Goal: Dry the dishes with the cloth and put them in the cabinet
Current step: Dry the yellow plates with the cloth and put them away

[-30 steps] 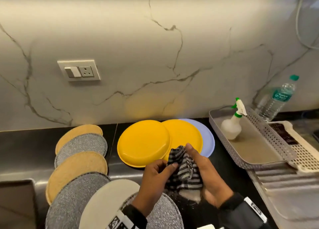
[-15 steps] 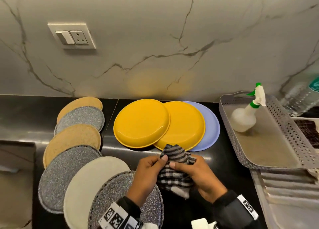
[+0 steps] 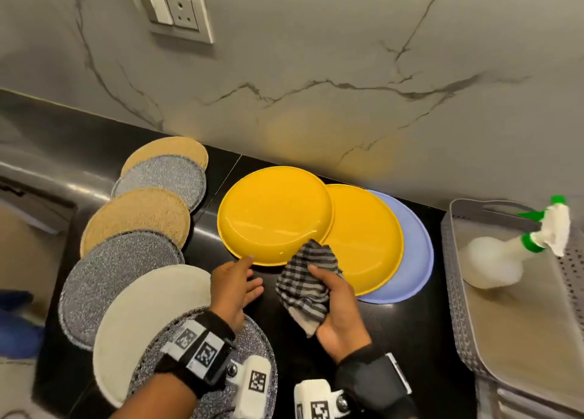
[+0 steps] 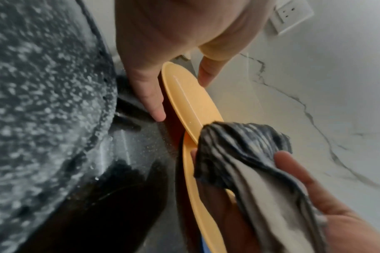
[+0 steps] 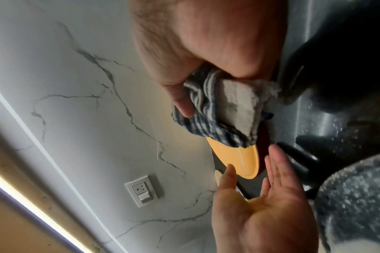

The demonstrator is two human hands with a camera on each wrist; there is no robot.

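Right hand (image 3: 339, 308) clutching bunched checked cloth (image 3: 308, 284), frame centre; left hand (image 3: 235, 284) spread, holding nothing, thumb at rim of top yellow plate (image 3: 275, 214), overlapping second yellow plate (image 3: 368, 238). Risk imo: slick rim slipping on lift, dragging stack

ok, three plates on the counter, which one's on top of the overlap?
The leftmost yellow plate. Its rim overlaps the second yellow plate, which in turn covers the lavender plate. It is also the one the left hand reaches toward.
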